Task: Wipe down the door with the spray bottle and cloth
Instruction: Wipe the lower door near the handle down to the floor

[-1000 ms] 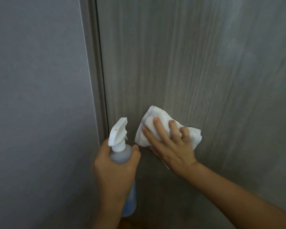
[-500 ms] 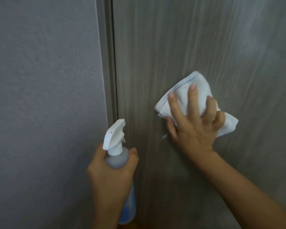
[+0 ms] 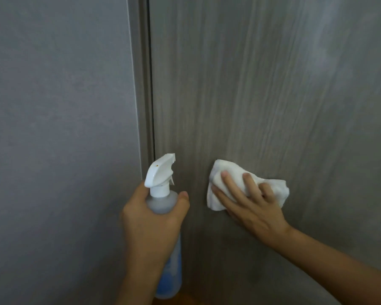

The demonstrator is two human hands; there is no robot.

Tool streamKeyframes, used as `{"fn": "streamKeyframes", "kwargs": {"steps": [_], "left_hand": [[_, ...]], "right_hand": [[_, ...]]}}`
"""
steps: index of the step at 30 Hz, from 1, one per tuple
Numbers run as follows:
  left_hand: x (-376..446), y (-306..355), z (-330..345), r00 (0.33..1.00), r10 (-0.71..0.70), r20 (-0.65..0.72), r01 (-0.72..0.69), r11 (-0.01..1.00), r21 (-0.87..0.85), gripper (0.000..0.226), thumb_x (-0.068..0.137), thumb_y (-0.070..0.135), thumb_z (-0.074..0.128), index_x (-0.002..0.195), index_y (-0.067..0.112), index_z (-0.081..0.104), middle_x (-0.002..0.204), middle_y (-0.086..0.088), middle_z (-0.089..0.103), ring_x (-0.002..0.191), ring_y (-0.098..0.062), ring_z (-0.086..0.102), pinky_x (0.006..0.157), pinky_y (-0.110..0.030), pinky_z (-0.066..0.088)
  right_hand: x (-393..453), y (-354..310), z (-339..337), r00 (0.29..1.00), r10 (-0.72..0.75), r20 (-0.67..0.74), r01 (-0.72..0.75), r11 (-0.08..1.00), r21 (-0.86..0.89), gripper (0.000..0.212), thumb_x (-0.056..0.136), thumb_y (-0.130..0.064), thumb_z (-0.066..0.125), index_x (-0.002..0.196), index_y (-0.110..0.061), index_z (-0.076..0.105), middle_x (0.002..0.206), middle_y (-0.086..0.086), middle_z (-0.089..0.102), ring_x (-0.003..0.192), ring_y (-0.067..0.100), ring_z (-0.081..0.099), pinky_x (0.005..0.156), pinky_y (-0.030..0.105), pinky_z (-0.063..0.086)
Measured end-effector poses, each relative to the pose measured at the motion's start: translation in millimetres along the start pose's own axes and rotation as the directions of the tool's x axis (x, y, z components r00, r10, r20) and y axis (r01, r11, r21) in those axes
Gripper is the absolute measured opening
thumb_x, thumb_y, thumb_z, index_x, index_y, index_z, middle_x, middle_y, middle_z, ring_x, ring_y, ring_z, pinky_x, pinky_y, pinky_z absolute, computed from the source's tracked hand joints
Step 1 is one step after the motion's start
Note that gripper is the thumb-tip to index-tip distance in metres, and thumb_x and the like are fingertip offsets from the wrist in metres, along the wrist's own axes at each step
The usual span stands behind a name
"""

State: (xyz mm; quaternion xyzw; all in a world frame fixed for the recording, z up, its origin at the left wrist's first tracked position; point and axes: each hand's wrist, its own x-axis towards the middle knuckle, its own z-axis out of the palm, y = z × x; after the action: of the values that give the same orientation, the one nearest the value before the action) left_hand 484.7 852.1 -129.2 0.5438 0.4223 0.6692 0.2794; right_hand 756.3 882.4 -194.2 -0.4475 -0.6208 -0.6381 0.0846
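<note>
the right hand [image 3: 249,205] presses the white cloth [image 3: 246,183] flat against the door [image 3: 262,95], fingers spread over it, near the door's left edge. the left hand [image 3: 152,221] grips the spray bottle [image 3: 163,194] upright by its neck, just beside the door frame [image 3: 141,84] and grey wall [image 3: 53,128].

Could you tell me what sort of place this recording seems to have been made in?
Probably an indoor room or hallway, perhaps in a home. A grey wood-grain door sits in its door frame beside a plain grey wall, and a strip of wooden floor shows at the bottom. Nothing else narrows it down.
</note>
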Motion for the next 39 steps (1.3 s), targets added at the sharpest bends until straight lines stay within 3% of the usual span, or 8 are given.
{"fn": "streamKeyframes", "kwargs": {"steps": [2,5,12,15,20,26,31,39], "left_hand": [[-2.8,1.8,-0.5,1.0,-0.005,0.011,0.005,1.0,-0.017,0.023,0.07,0.016,0.088,0.082,0.022,0.069,0.07,0.006,0.069,0.064,-0.011,0.068,0.06,-0.022,0.053],[-6.0,3.1,-0.3,1.0,0.0,0.024,0.001,0.999,-0.038,0.027,0.068,0.021,0.09,0.086,0.023,0.07,0.073,0.01,0.07,0.065,-0.008,0.067,0.059,-0.016,0.052],[-5.3,-0.7,8.8,0.999,-0.009,0.052,0.011,0.999,-0.037,0.031,0.069,0.014,0.088,0.09,0.026,0.068,0.083,0.017,0.07,0.076,-0.004,0.068,0.065,-0.011,0.053],[-6.3,0.3,16.2,0.999,-0.01,0.053,0.012,0.999,-0.046,0.033,0.068,0.014,0.089,0.086,0.03,0.067,0.082,0.017,0.07,0.076,-0.003,0.068,0.064,-0.01,0.051],[-8.7,-1.4,25.5,0.998,-0.012,0.061,0.017,0.997,-0.072,0.035,0.066,0.014,0.091,0.087,0.029,0.068,0.081,0.017,0.071,0.073,0.0,0.068,0.063,-0.007,0.049],[-4.8,-1.1,26.1,0.999,0.01,0.046,-0.007,0.999,-0.054,0.027,0.069,0.013,0.088,0.083,0.025,0.069,0.076,0.012,0.071,0.067,-0.003,0.068,0.059,-0.009,0.049],[-3.0,-2.9,19.8,0.998,-0.003,0.058,0.007,0.998,-0.065,0.025,0.069,0.019,0.086,0.089,0.019,0.07,0.072,0.008,0.069,0.065,-0.007,0.068,0.059,-0.016,0.052],[4.8,-15.5,16.4,0.999,-0.019,0.047,0.021,0.999,-0.046,0.032,0.068,0.011,0.089,0.094,0.021,0.072,0.08,0.016,0.072,0.071,-0.002,0.069,0.062,-0.009,0.049]], "right_hand": [[1.3,24.0,-12.3,0.994,0.11,-0.025,-0.11,0.993,0.032,0.069,0.089,-0.043,0.068,0.155,-0.035,0.048,0.164,0.005,0.038,0.134,0.039,0.04,0.091,0.049,0.036],[21.4,55.7,-24.0,0.951,0.306,-0.032,-0.305,0.952,0.032,0.059,0.098,-0.048,0.057,0.156,-0.038,0.046,0.164,0.008,0.036,0.128,0.04,0.041,0.092,0.05,0.033],[88.3,27.8,-15.2,0.747,0.662,-0.068,-0.661,0.75,0.035,0.057,0.098,-0.049,0.054,0.153,-0.032,0.052,0.16,0.017,0.04,0.129,0.044,0.041,0.093,0.055,0.036],[88.7,2.6,-6.3,0.795,0.601,-0.08,-0.601,0.799,0.03,0.062,0.095,-0.055,0.055,0.153,-0.031,0.052,0.159,0.016,0.046,0.13,0.045,0.043,0.095,0.053,0.036],[45.2,-33.1,7.2,0.958,0.274,-0.085,-0.274,0.962,0.004,0.065,0.093,-0.058,0.062,0.153,-0.036,0.051,0.16,0.005,0.043,0.132,0.039,0.045,0.094,0.049,0.035],[7.6,-12.0,2.1,0.983,0.169,-0.066,-0.167,0.985,0.029,0.065,0.09,-0.05,0.069,0.151,-0.039,0.052,0.163,0.001,0.04,0.135,0.037,0.044,0.094,0.046,0.035],[3.1,23.4,-16.1,0.933,0.359,-0.015,-0.356,0.93,0.092,0.053,0.099,-0.051,0.057,0.151,-0.04,0.052,0.162,0.007,0.037,0.129,0.038,0.04,0.094,0.051,0.033],[85.3,17.2,-4.9,0.718,0.692,-0.071,-0.689,0.722,0.068,0.058,0.099,-0.059,0.051,0.151,-0.034,0.051,0.16,0.016,0.034,0.126,0.041,0.037,0.094,0.055,0.034]]}}
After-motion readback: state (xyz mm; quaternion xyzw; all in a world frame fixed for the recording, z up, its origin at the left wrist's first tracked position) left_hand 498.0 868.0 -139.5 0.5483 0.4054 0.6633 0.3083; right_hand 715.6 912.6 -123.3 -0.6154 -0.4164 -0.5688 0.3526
